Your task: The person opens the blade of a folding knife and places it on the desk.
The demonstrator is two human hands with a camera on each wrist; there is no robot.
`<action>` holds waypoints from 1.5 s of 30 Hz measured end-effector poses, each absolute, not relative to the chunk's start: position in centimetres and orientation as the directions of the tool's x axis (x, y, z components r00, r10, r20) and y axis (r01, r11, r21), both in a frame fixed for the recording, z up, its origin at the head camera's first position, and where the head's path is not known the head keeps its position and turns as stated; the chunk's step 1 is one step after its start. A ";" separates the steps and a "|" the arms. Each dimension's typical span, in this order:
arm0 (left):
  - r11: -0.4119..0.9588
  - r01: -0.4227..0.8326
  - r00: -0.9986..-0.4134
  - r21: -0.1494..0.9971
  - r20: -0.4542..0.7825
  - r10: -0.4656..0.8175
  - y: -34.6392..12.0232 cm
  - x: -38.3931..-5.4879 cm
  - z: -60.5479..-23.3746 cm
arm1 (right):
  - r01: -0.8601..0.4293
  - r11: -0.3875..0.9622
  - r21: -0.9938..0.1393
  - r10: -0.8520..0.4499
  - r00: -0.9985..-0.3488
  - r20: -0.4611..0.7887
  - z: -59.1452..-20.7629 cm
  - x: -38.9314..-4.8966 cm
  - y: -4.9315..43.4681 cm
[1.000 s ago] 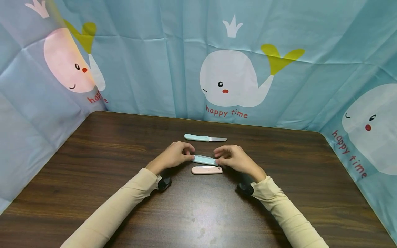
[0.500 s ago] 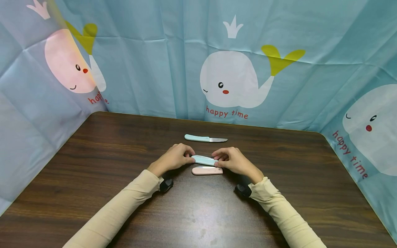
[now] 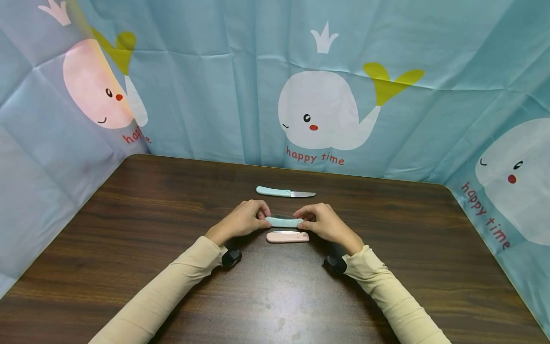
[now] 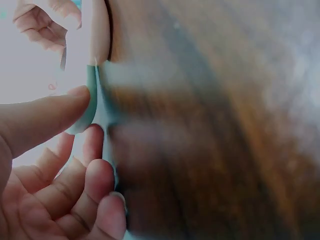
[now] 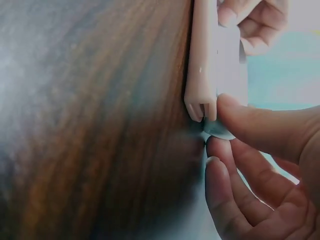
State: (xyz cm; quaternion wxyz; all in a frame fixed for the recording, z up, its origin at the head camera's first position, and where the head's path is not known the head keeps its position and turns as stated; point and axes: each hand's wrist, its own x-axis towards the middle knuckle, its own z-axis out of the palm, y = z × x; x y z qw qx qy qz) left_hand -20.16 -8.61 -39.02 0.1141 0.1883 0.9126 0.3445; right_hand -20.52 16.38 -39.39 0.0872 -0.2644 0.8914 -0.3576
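Observation:
A light blue folding knife (image 3: 283, 222), blade folded in, lies between my two hands in the head view. My left hand (image 3: 242, 217) pinches its left end; in the left wrist view the thumb (image 4: 75, 100) lies on the handle with fingertips below. My right hand (image 3: 324, 222) pinches the right end between thumb (image 5: 237, 112) and fingers. Just nearer to me lies a pink folding knife (image 3: 287, 237), its blade mostly folded in along the handle. Farther back is a second light blue knife (image 3: 273, 191) with its blade (image 3: 302, 194) out, pointing right.
All three knives are on a dark wood-grain table (image 3: 386, 229). A blue curtain (image 3: 197, 105) with whale prints hangs along the table's back and sides. Black wrist cameras (image 3: 231, 258) sit under both sleeves.
My right hand has shifted slightly left and its fingers have closed on the knife's right end. The held knife has swung more level and rolled so a dark upper edge shows.

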 end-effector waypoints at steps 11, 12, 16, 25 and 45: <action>0.639 0.286 -0.911 0.714 -0.005 0.412 -8.3 -19.8 -38.8 | -0.393 0.616 -0.683 -0.468 -0.880 0.084 -38.7 -20.3 16.3; 0.628 0.279 -0.912 0.726 -0.003 0.410 -8.4 -19.8 -38.7 | -0.392 0.615 -0.684 -0.466 -0.881 0.086 -38.6 -20.3 16.3; 0.591 0.267 -0.913 0.761 0.003 0.408 -8.5 -19.5 -38.5 | -0.392 0.610 -0.689 -0.464 -0.881 0.090 -38.0 -20.0 16.2; 0.504 0.263 -0.914 0.823 0.044 0.404 -8.5 -18.4 -38.4 | -0.399 0.595 -0.697 -0.473 -0.876 0.096 -37.2 -19.0 16.7; 0.269 0.228 -0.931 0.936 0.128 0.341 -7.2 -16.6 -38.3 | -0.359 0.506 -0.785 -0.452 -0.885 0.113 -36.5 -17.0 17.3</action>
